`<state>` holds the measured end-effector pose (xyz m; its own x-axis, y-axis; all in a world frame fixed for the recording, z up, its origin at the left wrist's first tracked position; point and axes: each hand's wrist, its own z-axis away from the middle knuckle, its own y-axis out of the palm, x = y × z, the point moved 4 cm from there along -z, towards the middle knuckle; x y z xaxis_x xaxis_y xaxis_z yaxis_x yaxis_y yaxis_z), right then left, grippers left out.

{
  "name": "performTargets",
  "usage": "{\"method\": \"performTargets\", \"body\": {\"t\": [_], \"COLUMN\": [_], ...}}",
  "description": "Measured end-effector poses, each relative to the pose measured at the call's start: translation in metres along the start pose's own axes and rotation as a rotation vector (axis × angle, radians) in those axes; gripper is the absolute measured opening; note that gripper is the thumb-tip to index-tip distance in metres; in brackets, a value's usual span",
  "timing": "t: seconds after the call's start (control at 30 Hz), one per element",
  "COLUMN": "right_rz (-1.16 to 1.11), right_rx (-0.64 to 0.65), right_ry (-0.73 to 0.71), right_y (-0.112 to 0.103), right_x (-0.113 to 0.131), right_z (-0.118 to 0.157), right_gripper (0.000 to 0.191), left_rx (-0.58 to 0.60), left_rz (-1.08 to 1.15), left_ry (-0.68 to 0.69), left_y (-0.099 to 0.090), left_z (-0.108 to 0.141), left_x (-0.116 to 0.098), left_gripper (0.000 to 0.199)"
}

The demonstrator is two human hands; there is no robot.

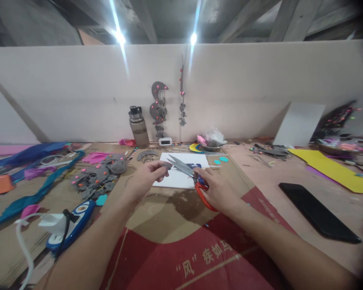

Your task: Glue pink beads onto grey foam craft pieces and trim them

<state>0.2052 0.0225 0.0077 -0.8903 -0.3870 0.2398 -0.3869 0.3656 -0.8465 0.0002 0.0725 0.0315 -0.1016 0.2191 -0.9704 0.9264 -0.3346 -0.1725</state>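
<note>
Between the thumb and fingers of my left hand (149,177) is a small grey piece (167,165), perhaps felt; most of it is hidden by the fingertips. My right hand (219,187) grips a pair of scissors with red handles (203,193). Their blades are parted and point left, with the tips close to the grey piece. Whether the blades touch it I cannot tell. Beneath both hands lies a white sheet (177,182) on the cardboard. A dark blue object (196,165) on the sheet is partly covered by the scissors and my right hand.
To the left lie a pile of grey pieces with coloured balls (99,175) and a blue power strip (74,225) with cables. A bottle (139,131) and a small white clock (165,141) stand at the back. On the right are a black phone (319,211) and yellow sheets (339,171).
</note>
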Motion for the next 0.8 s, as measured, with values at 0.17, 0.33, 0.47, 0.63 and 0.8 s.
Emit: {"method": "performTargets", "body": {"t": [0.17, 0.33, 0.47, 0.63, 0.8], "right_rz": [0.130, 0.163, 0.182, 0.202, 0.206], "right_rx": [0.061, 0.048, 0.047, 0.051, 0.061], "right_ry": [-0.022, -0.029, -0.042, -0.053, -0.064], "right_y": [0.0001, 0.0028, 0.0040, 0.0047, 0.0031], "right_x": [0.0051, 0.0028, 0.0021, 0.0014, 0.0019], "right_z": [0.0022, 0.0027, 0.0024, 0.0030, 0.0034], "right_gripper": [0.044, 0.044, 0.044, 0.043, 0.044], "left_rx": [-0.003, 0.007, 0.008, 0.028, 0.037], "left_rz": [-0.048, -0.094, -0.108, -0.056, -0.075], "left_ry": [0.024, 0.026, 0.030, 0.046, 0.048], "left_y": [0.0008, 0.0019, 0.0022, 0.0028, 0.0017], "left_z": [0.0009, 0.0034, 0.0032, 0.0014, 0.0003], "left_x": [-0.0003, -0.0034, -0.0034, 0.0001, 0.0021], "left_gripper": [0.010, 0.010, 0.010, 0.010, 0.010]}}
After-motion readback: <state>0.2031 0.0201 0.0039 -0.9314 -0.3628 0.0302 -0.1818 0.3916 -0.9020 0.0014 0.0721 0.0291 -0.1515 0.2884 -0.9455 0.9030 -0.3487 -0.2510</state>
